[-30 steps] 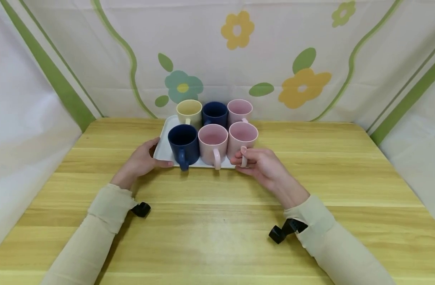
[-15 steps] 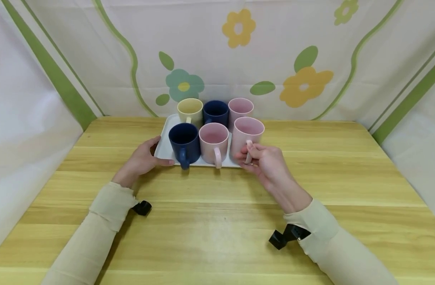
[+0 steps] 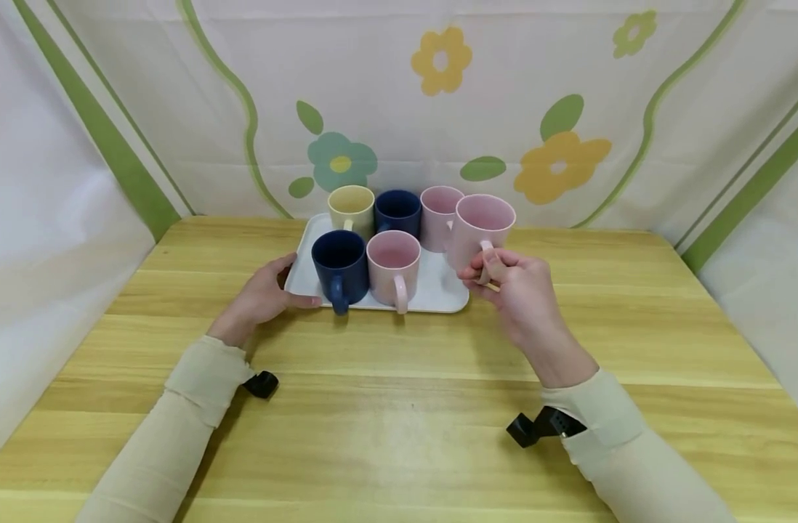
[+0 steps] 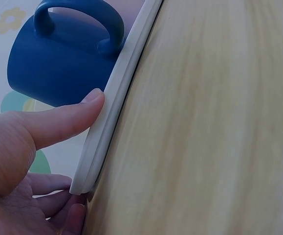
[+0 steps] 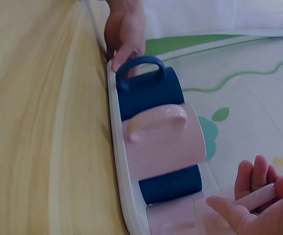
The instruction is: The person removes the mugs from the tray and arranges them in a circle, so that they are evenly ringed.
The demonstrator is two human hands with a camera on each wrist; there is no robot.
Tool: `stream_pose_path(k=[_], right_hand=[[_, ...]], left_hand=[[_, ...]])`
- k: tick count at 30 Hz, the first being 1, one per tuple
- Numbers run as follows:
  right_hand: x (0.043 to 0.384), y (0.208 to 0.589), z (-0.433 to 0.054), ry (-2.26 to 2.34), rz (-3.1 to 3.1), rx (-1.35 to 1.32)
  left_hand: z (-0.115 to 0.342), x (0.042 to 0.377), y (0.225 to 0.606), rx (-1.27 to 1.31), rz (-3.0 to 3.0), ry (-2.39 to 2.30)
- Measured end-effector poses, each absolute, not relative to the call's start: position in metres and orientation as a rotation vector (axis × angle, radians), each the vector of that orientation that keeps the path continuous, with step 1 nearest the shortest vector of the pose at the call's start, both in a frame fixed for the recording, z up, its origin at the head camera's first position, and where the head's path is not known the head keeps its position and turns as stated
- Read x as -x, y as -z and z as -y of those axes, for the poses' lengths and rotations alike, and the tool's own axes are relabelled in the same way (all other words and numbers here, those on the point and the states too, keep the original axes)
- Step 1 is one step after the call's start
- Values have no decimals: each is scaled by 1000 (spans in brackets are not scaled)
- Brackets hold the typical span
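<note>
A pink mug [image 3: 480, 232] is lifted above the right end of the white tray [image 3: 448, 290]; my right hand [image 3: 517, 287] pinches its handle between thumb and fingers. My left hand [image 3: 264, 290] grips the tray's left front corner, with the thumb [image 4: 68, 120] along the front rim and the other fingers around the side. On the tray's front row stand a dark blue mug [image 3: 336, 265] and another pink mug [image 3: 392, 265], handles toward me. Behind them are a cream mug [image 3: 349, 207], a dark blue mug [image 3: 397, 209] and a pink mug [image 3: 438, 214].
The tray lies at the back of a wooden table [image 3: 399, 407], close to a white cloth backdrop [image 3: 386, 87] printed with flowers. More white cloth hangs at both sides. A small black camera mount sits at each wrist.
My right hand has raised the pink mug off the tray's front right spot and carried it up and to the right. The left hand stays at the tray's corner.
</note>
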State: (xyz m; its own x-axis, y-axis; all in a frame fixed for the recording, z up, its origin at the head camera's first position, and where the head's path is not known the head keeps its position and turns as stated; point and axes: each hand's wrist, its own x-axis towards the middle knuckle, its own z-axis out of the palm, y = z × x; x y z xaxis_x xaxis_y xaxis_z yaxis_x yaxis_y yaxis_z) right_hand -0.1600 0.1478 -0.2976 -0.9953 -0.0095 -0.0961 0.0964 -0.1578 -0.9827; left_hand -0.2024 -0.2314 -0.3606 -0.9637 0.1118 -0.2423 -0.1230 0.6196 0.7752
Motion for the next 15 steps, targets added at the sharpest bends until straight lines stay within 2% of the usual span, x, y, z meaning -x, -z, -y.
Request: stream_pose_path(k=[15], right_hand=[[188,309,-190,2424,-1975,-101]], left_hand=[[232,202,363,3,-2606,-1224]])
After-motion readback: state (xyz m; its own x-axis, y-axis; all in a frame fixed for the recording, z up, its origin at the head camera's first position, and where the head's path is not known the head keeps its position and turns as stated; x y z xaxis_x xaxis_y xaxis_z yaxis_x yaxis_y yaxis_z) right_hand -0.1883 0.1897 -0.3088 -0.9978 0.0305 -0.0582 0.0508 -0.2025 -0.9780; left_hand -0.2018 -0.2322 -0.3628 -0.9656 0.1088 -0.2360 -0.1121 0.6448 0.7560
